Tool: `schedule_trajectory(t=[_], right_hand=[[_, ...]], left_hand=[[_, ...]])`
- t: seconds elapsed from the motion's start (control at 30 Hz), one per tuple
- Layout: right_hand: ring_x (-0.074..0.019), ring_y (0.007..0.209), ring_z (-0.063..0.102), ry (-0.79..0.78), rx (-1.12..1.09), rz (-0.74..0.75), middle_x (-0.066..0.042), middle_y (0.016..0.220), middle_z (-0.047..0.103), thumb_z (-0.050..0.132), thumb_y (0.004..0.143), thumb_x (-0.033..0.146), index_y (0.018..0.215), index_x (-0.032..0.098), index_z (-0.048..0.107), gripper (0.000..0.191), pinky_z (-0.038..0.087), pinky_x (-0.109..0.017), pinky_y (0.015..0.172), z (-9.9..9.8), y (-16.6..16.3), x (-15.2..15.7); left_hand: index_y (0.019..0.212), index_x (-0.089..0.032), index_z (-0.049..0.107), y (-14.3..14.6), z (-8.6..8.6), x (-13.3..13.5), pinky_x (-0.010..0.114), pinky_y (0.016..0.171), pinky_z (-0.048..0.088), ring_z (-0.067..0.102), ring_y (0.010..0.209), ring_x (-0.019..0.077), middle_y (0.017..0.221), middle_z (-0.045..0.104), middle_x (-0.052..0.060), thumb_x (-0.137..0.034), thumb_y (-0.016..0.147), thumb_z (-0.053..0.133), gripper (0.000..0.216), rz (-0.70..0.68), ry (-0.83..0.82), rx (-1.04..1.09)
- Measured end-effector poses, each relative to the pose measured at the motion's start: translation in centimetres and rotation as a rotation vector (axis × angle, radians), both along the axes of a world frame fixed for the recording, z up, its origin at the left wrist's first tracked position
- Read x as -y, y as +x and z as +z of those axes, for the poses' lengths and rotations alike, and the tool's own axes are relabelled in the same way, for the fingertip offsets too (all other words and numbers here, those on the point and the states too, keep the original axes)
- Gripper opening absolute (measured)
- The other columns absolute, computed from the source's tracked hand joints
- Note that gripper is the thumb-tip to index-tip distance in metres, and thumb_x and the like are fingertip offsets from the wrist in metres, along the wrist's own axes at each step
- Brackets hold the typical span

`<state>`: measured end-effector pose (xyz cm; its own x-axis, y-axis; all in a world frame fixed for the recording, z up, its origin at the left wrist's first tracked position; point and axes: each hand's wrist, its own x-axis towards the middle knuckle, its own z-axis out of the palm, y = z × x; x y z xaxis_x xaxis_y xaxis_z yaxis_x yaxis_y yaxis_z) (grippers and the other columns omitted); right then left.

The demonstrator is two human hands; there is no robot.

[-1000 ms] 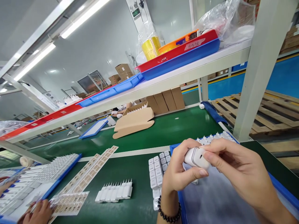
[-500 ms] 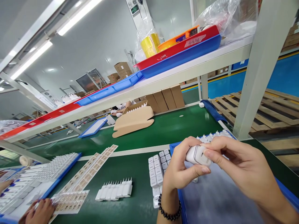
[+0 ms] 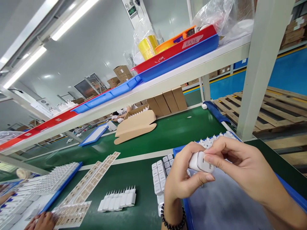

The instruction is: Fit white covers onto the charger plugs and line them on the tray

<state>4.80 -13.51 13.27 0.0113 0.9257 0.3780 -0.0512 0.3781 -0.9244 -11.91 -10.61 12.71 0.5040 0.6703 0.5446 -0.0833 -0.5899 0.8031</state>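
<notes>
A white phone charger (image 3: pixel 199 162) with a small port slot and grey print on its end face is gripped by my left hand (image 3: pixel 183 177), fingers behind it and thumb beneath. My right hand (image 3: pixel 242 167) pinches thumb and forefinger at the far edge of that face; whether a thin film lies between them I cannot tell. Below both hands is a blue-rimmed tray (image 3: pixel 188 212) with a pale lining. Several chargers (image 3: pixel 211 139) with pins up sit at its back. Left of the tray stand rows of white chargers (image 3: pixel 158 177).
More plug-up chargers (image 3: pixel 117 199) lie on the green bench. Label sheets (image 3: pixel 96 179) stretch beside a full tray (image 3: pixel 48 188), where a co-worker's hand (image 3: pixel 43 220) touches one sheet. An overhead shelf (image 3: pixel 168 75) holds trays and tape. A post (image 3: pixel 261 70) rises at right.
The charger has turned slightly in my left hand, so its printed face shows more. My right fingertips have shifted a little along its edge. The view has moved slightly.
</notes>
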Motion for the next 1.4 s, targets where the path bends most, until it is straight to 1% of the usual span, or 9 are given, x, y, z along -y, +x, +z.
schedule_trajectory(t=[0.17,0.3,0.5,0.6,0.67,0.77,0.97,1.23,1.4], right_hand=[[-0.0134,0.063,0.057,-0.008,-0.014,0.008,0.0,0.068,0.061,0.071,0.086,0.039,0.071,0.021,0.065,0.024,0.044,-0.022,0.054,0.0,0.1,-0.2],[-0.0137,0.064,0.057,0.008,-0.024,-0.017,0.0,0.068,0.059,0.071,0.086,0.036,0.071,0.021,0.064,0.023,0.043,-0.023,0.052,0.0,-0.1,-0.1],[-0.011,0.058,0.049,0.049,-0.021,-0.079,0.002,0.065,0.052,0.07,0.089,0.03,0.074,0.021,0.063,0.018,0.039,-0.021,0.049,-0.1,-0.6,0.5],[-0.0117,0.063,0.053,0.07,-0.002,0.014,0.003,0.068,0.049,0.065,0.093,0.032,0.092,0.024,0.068,0.008,0.043,-0.02,0.055,-0.1,-0.1,0.2],[-0.0117,0.069,0.056,0.064,0.021,0.107,0.003,0.073,0.05,0.061,0.097,0.034,0.106,0.028,0.066,0.012,0.047,-0.02,0.062,-0.1,0.3,-0.1],[-0.0099,0.071,0.054,0.052,0.035,0.183,0.004,0.077,0.048,0.06,0.098,0.031,0.111,0.03,0.061,0.013,0.047,-0.017,0.064,-0.3,0.6,-0.4],[-0.0087,0.071,0.055,0.072,0.045,0.278,0.006,0.076,0.046,0.062,0.093,0.016,0.115,0.03,0.058,0.026,0.049,-0.016,0.067,-0.4,0.1,-0.6],[-0.0102,0.065,0.057,0.076,0.001,0.313,0.005,0.073,0.05,0.07,0.088,0.017,0.11,0.025,0.061,0.025,0.051,-0.02,0.06,-0.4,-0.1,-1.1],[-0.0099,0.069,0.061,0.104,0.047,0.314,0.005,0.075,0.055,0.066,0.089,0.015,0.106,0.028,0.061,0.022,0.053,-0.02,0.068,-0.5,-0.6,-0.8]], left_hand=[[0.132,-0.025,0.045,0.1,-0.4,0.2,0.027,0.072,0.042,0.053,0.085,0.0159,0.106,0.059,0.004,-0.039,0.083,0.077,0.06,0.018,0.008,0.029],[0.136,-0.027,0.037,0.7,-1.0,-0.3,0.028,0.073,0.043,0.053,0.084,0.0153,0.103,0.058,0.003,-0.039,0.084,0.077,0.067,-0.037,0.029,0.11],[0.119,-0.025,0.044,2.0,-2.0,-1.5,0.03,0.077,0.045,0.053,0.092,0.0177,0.107,0.053,0.004,-0.043,0.074,0.084,0.063,-0.132,-0.103,0.227],[0.108,-0.024,0.042,2.6,-2.4,-2.0,0.031,0.076,0.045,0.052,0.092,0.0194,0.106,0.05,0.004,-0.052,0.07,0.08,0.06,-0.139,-0.164,0.28],[0.101,-0.023,0.042,2.7,-2.4,-2.2,0.031,0.074,0.044,0.05,0.089,0.0193,0.103,0.049,0.004,-0.059,0.069,0.074,0.059,-0.11,-0.167,0.298],[0.097,-0.022,0.043,2.7,-2.3,-2.4,0.032,0.073,0.042,0.046,0.082,0.0178,0.098,0.048,0.004,-0.066,0.075,0.063,0.053,-0.05,-0.145,0.304],[0.095,-0.021,0.046,2.2,-2.0,-2.4,0.03,0.07,0.041,0.046,0.079,0.0165,0.095,0.049,0.003,-0.055,0.072,0.067,0.046,-0.059,-0.177,0.371],[0.096,-0.022,0.044,2.0,-1.6,-1.8,0.029,0.068,0.042,0.047,0.079,0.0161,0.095,0.048,0.003,-0.054,0.073,0.07,0.047,-0.025,-0.086,0.361],[0.087,-0.022,0.042,2.8,-1.8,-1.5,0.025,0.057,0.039,0.042,0.063,0.0107,0.083,0.049,0.0,-0.048,0.071,0.074,0.044,0.129,-0.015,0.416]])
